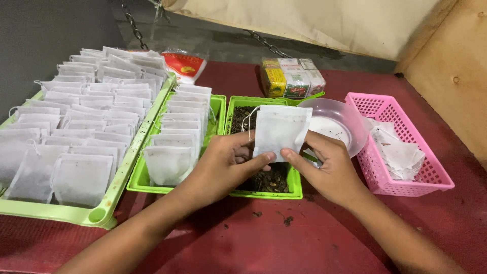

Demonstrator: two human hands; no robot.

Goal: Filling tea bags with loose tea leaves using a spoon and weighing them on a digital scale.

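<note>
A white filter tea bag (281, 129) with a drawstring is pinched at its lower edge by both hands. My left hand (225, 167) grips its bottom left, my right hand (329, 170) its bottom right. The bag hangs upright over a green tray (294, 190) of dark loose tea leaves (271, 180). A second green tray (136, 182) to the left holds a row of filled white bags (175, 147).
A large light-green tray (96, 215) at the left is packed with several filled bags. A clear plastic bowl (337, 124) and a pink basket (431, 180) of empty bags sit at the right. Tea packets (291, 77) and a red pouch (183, 66) lie behind.
</note>
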